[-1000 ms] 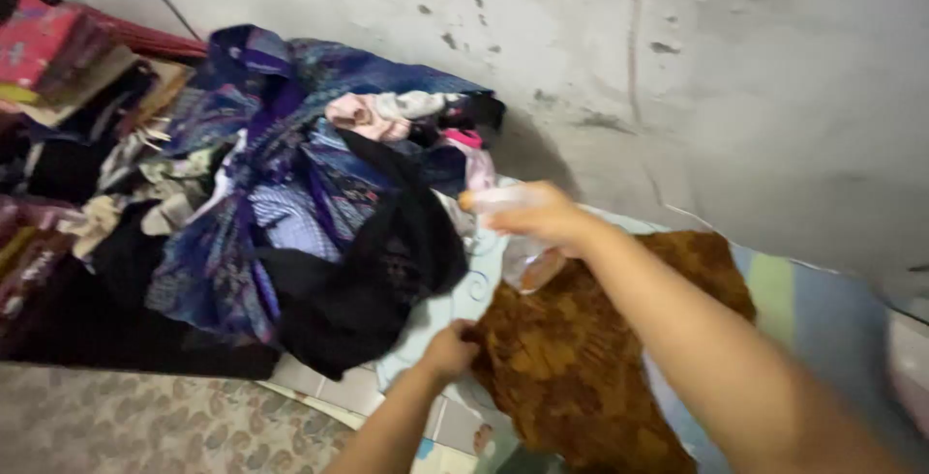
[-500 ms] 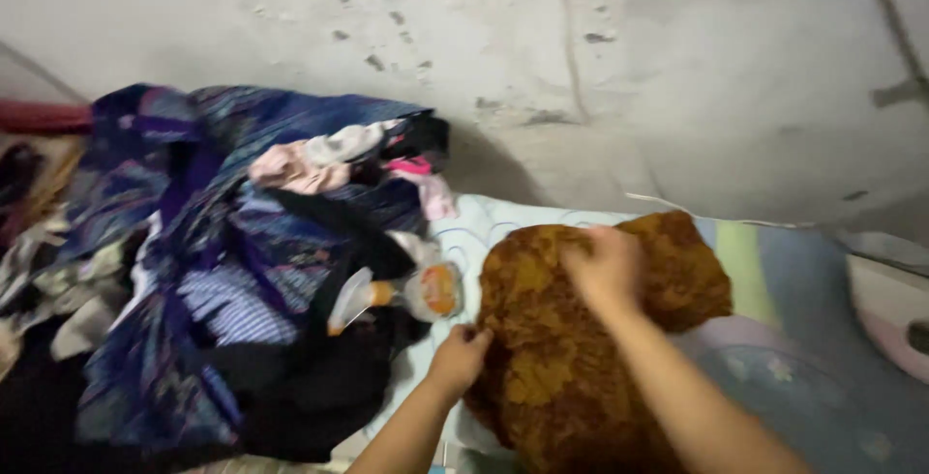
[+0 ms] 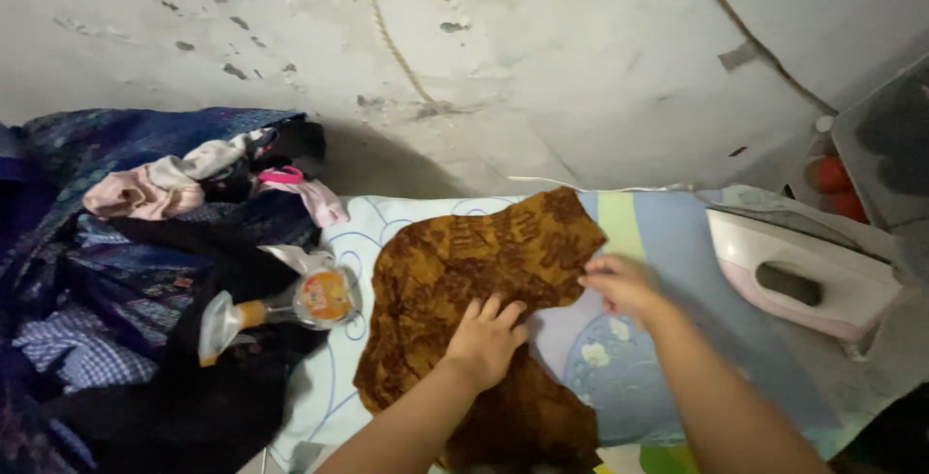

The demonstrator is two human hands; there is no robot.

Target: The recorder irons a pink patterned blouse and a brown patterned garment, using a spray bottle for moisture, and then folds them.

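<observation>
Head view: left hand (image 3: 486,337) flat on brown cloth (image 3: 464,271).

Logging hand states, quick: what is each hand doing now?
Left hand: open, flat on the brown patterned cloth.
Right hand: pinching that cloth's edge.

Padded surface with patterned sheet (image 3: 668,242)
Carried brown cloth (image 3: 474,271), clothes pile (image 3: 145,271), pink-and-white iron (image 3: 803,276).

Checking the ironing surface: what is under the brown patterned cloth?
A pale blue printed sheet shows around the brown patterned cloth. The left hand rests on top. What lies directly beneath is covered.
</observation>
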